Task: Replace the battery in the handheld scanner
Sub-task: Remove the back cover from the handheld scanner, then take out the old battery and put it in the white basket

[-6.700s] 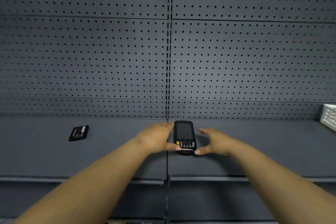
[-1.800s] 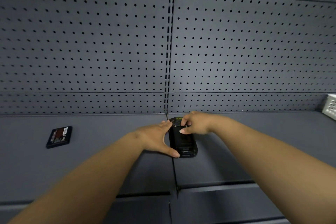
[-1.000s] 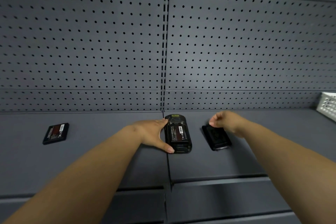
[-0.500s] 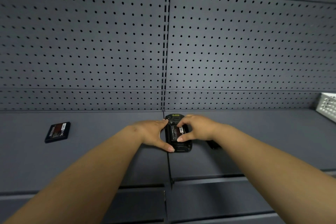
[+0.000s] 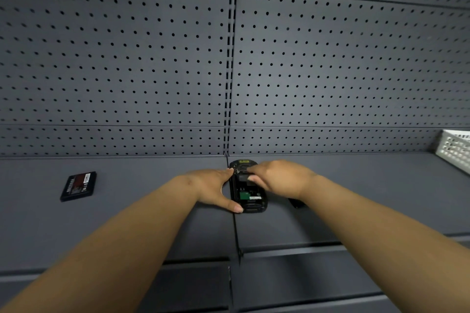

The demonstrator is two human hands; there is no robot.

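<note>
The shelf under my arms looks like painted metal, matt grey and smooth, and the pegboard behind it has the same dull finish, punched with round holes. The scanner is black plastic with a slight sheen, a green board showing inside. The spare battery has a glossy printed label. The basket is white perforated plastic.

Both forearms reach toward the frame's centre — the left hand spread wide, thumb low, the right hand curled, fingertips pinching.
</note>
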